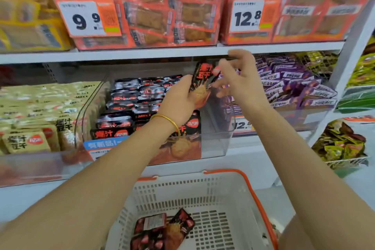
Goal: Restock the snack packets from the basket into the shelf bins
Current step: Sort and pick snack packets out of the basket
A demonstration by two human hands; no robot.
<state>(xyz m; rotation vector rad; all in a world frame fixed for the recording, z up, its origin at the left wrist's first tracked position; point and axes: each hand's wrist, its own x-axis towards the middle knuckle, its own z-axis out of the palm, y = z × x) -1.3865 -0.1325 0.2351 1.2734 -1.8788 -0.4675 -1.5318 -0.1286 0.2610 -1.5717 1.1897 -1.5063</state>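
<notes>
- Closest to the camera, a white slotted basket (182, 189) with an orange rim sits at the bottom of the view, below the shelf front.
- A few dark red-and-black loose packets (162, 229) lie on the basket floor at its left side, one of them showing a white label.
- Both bare forearms reach up over the basket towards the middle shelf; a gold bangle (168, 122) circles the left wrist.
- The left hand (178, 99) grips the lower end of a black held packet (203, 79), fingers curled round it, and holds it upright above the right part of the clear bin (213, 144).
- The right hand (241, 81) is just beside the packet's upper right edge, fingers loosely bent. Its thumb (216, 70) lies against the packet, but I cannot tell whether it pinches it.
- The clear bin holds rows of matching black packets (125, 99), filled on its left and middle.
- Tan packets (30, 107) fill the bin to the left, and purple packets (294, 83) the bin to the right.
- On the shelf above, orange packets (192, 12) are stacked behind price tags reading 9.9 (89, 18) and 12.8 (246, 15).
- Far right, green-yellow packets (341, 144) sit in a wire rack.
</notes>
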